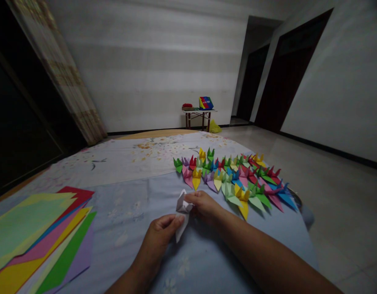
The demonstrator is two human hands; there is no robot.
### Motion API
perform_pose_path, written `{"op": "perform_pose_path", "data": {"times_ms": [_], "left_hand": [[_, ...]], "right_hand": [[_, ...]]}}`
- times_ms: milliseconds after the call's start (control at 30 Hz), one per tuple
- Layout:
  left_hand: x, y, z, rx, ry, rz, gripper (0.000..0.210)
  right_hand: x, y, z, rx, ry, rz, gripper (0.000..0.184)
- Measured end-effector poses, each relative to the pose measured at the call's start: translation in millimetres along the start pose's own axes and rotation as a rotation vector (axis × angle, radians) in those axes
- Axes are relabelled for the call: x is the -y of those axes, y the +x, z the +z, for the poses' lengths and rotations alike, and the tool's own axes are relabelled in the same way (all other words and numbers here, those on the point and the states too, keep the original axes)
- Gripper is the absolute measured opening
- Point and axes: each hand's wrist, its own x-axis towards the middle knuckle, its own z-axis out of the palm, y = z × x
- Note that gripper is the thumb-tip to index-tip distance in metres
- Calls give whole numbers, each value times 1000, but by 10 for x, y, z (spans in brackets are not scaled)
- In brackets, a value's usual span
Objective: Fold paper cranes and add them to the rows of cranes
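A small white paper origami crane, partly folded, is held between my two hands above the blue cloth. My left hand pinches its lower point between thumb and fingers. Higher up, my right hand grips the upper part, with its fingers covering one side. Just beyond my right hand stand many folded paper cranes in rows, in red, yellow, green, blue, pink and purple.
Sheets of coloured paper lie fanned out at the left. A flowered tablecloth covers the round table. Against the far wall, a small table carries a colourful box. A yellow bag sits on the floor beside it.
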Motion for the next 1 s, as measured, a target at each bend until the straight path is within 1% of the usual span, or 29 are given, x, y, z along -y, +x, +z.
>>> {"op": "perform_pose_path", "data": {"times_ms": [100,200,333,400,500,633,800,900,1000], "left_hand": [[-19,-6,6,14,-24,-11,43],[-10,-1,-1,17,-35,-16,42],[32,19,-18,31,-8,-9,40],[36,20,-17,38,-14,-11,39],[14,12,-5,33,-41,-21,40],[-10,9,-3,46,-47,-30,40],[6,7,-7,24,-8,-17,41],[42,25,-18,1,-4,4,41],[79,75,-58,-52,-8,24,42]], "right_hand": [[8,11,-2,-38,22,-16,34],[9,9,-2,-36,25,-25,34],[11,-8,2,-6,-10,1,33],[17,-10,5,-18,-29,-8,33],[23,3,4,-71,-39,-33,35],[10,22,-3,-56,-14,-45,35],[14,-1,12,-54,-19,-40,32],[49,-29,32,-51,-60,-8,31],[85,-49,43,-61,-75,32,30]]}}
